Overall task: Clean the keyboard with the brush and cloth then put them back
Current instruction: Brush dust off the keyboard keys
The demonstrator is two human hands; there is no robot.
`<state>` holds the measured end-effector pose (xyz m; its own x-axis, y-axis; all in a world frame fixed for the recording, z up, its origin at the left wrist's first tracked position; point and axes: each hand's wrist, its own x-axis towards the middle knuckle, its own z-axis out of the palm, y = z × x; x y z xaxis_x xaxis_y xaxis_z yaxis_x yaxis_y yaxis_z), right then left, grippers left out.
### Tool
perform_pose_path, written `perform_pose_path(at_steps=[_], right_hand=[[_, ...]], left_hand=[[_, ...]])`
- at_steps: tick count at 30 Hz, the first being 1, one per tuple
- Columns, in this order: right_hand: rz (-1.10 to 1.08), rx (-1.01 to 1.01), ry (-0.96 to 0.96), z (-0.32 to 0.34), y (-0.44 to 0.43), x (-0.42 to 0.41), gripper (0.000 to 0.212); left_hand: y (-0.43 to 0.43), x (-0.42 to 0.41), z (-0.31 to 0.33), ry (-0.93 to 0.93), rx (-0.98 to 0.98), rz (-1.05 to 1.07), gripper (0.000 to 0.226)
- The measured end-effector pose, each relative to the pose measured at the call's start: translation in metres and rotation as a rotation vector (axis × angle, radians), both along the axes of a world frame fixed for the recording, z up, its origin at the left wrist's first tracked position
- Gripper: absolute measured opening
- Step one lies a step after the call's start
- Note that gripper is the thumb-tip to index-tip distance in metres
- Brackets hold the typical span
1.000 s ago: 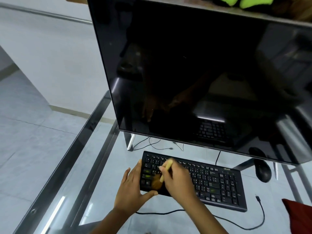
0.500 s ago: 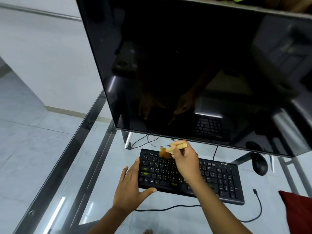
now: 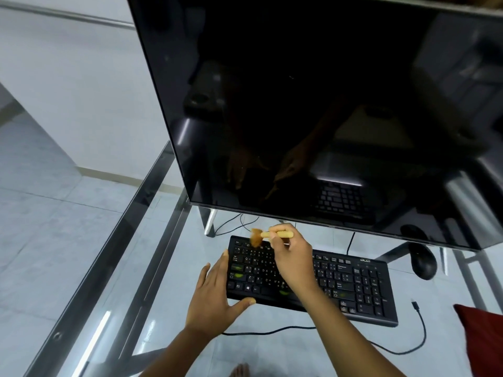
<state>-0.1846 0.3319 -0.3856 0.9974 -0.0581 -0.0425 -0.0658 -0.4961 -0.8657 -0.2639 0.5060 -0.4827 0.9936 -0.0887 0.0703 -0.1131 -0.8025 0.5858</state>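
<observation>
Moved from near-left keys to far-left corner of keyboard (image 3: 353, 284): brush (image 3: 276, 235), pinched by right hand (image 3: 292, 262); left hand (image 3: 212, 300), fingers spread, rests against keyboard's left end.

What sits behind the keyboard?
Behind the keyboard: the monitor, its metal stand leg and thin black cables on the glass table. The right hand, holding the brush, covers part of that strip.
</observation>
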Motion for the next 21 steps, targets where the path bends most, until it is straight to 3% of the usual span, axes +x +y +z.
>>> perform_pose_path(at_steps=[4, 7, 10, 11, 14, 16, 18, 21], right_hand=[[0.171, -0.004, 0.032, -0.001, -0.006, -0.009, 0.01], [-0.018, 0.036, -0.101, -0.001, -0.02, -0.01, 0.018], [0.126, 0.084, 0.108, -0.005, -0.024, -0.011, 0.009], [0.169, 0.018, 0.121, -0.003, -0.023, -0.013, 0.01], [0.025, -0.02, -0.011, 0.006, -0.026, -0.011, 0.011], [0.099, 0.019, 0.054, 0.009, -0.027, -0.009, 0.009], [0.178, -0.077, 0.125, 0.006, -0.029, -0.012, 0.009], [0.025, -0.161, -0.076, 0.009, -0.038, -0.013, 0.017]], left_hand=[[0.003, 0.001, -0.001, 0.007, 0.008, 0.001, 0.106], [0.001, 0.002, 0.0, 0.002, 0.014, -0.01, 0.105], [0.001, 0.002, 0.0, 0.011, 0.025, -0.001, 0.106], [0.002, 0.001, 0.0, 0.017, 0.027, 0.0, 0.106], [0.0, 0.001, 0.001, 0.02, 0.026, -0.004, 0.105], [0.0, 0.001, 0.001, 0.022, 0.04, -0.005, 0.106], [0.0, 0.0, 0.001, 0.026, 0.049, -0.003, 0.106], [0.0, 0.0, 0.002, 0.033, 0.05, -0.004, 0.105]])
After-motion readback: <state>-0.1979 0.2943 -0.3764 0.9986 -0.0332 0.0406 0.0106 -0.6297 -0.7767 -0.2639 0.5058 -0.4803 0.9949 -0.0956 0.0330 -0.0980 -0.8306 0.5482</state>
